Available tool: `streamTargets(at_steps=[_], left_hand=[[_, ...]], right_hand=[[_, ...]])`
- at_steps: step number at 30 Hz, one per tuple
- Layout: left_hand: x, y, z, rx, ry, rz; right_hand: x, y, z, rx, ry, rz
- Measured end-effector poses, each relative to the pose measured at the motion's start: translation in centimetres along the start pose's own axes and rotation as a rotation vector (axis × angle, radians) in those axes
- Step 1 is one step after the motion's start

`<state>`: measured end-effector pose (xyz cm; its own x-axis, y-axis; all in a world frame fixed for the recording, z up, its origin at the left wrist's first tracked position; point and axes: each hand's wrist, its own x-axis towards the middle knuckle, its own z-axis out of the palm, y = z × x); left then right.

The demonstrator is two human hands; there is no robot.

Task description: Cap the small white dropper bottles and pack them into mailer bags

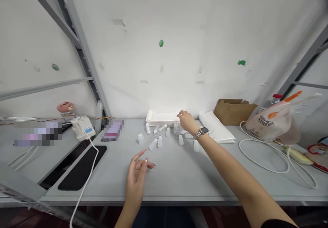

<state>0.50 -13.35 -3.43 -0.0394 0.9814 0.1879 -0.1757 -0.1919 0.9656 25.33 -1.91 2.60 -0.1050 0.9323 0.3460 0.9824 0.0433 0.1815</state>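
My left hand [138,173] hovers over the front of the grey table [176,173], fingers loosely bent and apart, holding nothing. My right hand [187,121], with a watch [201,132] on its wrist, reaches to the right end of a stack of shallow white trays [161,118]. Its fingers are bent together; whatever they may hold is hidden or too small to name. Several small white plastic pieces with rounded ends [160,142] lie scattered in front of the trays. A short white capped piece [140,138] stands apart at their left.
White flat packs [217,129] and an open cardboard box [234,111] lie right of the trays. Farther right are a plastic bag [271,122] and a looped white cable [263,170]. At left are a black pad [82,168], a phone [112,130] and a white power strip [83,129].
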Motion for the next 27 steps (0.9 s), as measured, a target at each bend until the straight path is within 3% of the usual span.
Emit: streamTargets(at_steps=[3,9,18,27], left_hand=[[-0.2,0.1,0.2,-0.004,0.015,0.002],[-0.4,0.2,0.2,-0.019,0.013,-0.018],[-0.4,0.2,0.2,-0.047,0.014,-0.009],[-0.3,0.0,0.2,-0.041,0.009,-0.002]], right_hand=[[1.4,0.7,1.7,-0.029,-0.043,0.016],[0.7,1.0,3.4,-0.105,-0.020,0.059],[0.8,1.3,3.9,-0.116,0.048,0.084],[0.9,2.1,3.7,0.067,0.079,0.115]])
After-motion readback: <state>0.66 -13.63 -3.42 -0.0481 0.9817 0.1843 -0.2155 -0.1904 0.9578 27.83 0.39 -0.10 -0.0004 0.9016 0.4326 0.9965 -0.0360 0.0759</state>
